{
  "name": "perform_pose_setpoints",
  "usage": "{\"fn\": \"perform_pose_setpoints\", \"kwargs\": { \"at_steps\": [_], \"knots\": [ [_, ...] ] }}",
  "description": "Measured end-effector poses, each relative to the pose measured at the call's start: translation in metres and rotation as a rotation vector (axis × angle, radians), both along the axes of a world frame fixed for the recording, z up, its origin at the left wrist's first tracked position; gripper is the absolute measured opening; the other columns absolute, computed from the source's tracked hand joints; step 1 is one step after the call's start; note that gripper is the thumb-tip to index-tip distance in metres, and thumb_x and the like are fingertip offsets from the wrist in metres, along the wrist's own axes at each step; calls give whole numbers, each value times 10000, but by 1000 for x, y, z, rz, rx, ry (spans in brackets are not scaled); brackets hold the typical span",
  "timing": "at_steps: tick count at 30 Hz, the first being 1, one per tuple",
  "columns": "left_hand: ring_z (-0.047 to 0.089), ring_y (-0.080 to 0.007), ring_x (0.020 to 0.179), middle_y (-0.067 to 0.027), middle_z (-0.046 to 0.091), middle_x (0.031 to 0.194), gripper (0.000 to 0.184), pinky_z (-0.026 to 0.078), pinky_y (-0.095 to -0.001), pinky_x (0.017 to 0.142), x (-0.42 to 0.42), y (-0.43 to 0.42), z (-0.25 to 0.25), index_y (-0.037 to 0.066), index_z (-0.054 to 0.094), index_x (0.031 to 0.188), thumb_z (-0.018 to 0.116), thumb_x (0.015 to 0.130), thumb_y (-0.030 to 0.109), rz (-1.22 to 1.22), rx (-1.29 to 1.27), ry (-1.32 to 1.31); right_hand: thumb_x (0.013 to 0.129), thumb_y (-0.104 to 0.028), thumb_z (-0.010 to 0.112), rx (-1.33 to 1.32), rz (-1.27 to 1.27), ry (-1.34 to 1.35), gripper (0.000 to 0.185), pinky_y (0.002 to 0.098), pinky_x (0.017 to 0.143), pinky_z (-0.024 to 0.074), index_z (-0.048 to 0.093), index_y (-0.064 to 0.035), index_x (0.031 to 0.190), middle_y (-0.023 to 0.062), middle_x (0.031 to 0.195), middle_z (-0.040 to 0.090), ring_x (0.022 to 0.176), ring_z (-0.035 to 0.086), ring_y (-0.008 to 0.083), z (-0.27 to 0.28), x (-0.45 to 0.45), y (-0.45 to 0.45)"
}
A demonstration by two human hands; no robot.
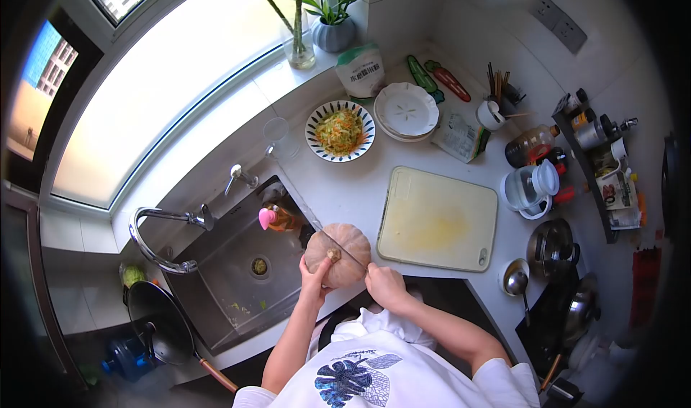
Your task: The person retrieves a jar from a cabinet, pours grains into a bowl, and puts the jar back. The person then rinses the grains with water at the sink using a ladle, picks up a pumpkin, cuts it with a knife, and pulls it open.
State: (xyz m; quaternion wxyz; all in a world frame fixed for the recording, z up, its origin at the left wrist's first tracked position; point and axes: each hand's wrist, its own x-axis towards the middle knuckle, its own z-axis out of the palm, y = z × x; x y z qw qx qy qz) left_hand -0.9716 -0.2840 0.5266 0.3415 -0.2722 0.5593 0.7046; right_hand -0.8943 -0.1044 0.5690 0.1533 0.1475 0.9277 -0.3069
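A round, pale orange pumpkin [347, 236] rests at the counter's front edge, beside the sink's right side. My left hand [315, 272] holds it from the lower left, the thumb near the stem. In my right hand [386, 285], fingers closed round the handle, is a knife [344, 249] whose thin blade lies slantwise across the pumpkin's top, right of the stem. Whether the blade has entered the skin cannot be made out. A cream cutting board [437, 219] with a yellow stain lies to the right of the pumpkin.
The sink [234, 293] with its curved faucet [160, 264] and a pink-topped bottle [268, 218] is at the left. Behind stand a plate of shredded vegetables [340, 131] and stacked white plates [407, 110]. A glass pitcher [520, 188] and pots [553, 249] are at the right.
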Motion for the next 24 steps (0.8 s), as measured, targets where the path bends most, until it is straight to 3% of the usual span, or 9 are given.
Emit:
{"fn": "perform_pose_setpoints", "kwargs": {
  "at_steps": [8, 17, 24],
  "knots": [
    [534, -305, 1169, -96, 461, 1338, 904, 563, -499, 735, 6, -1, -14, 249, 227, 1450, 810, 759, 255, 56, 102, 71, 847, -159, 581, -114, -50, 6, 162, 522, 682, 516, 635, -5, 845, 259, 750, 640, 745, 635, 454, -14, -1, 13],
    [556, -276, 1142, -98, 473, 1323, 928, 570, -433, 747, 11, 6, -17, 235, 211, 1457, 815, 752, 216, 127, 110, 123, 794, -133, 581, -302, 40, -5, 198, 487, 711, 522, 671, 43, 785, 275, 768, 639, 753, 645, 436, -25, -12, 41],
    [541, -275, 1159, -112, 488, 1301, 966, 560, -439, 780, 11, 20, -13, 212, 201, 1463, 832, 732, 190, 167, 80, 137, 768, -150, 604, -368, 94, -112, 226, 449, 685, 518, 667, 62, 814, 281, 767, 635, 736, 660, 412, -26, -26, 69]
  ]
}}
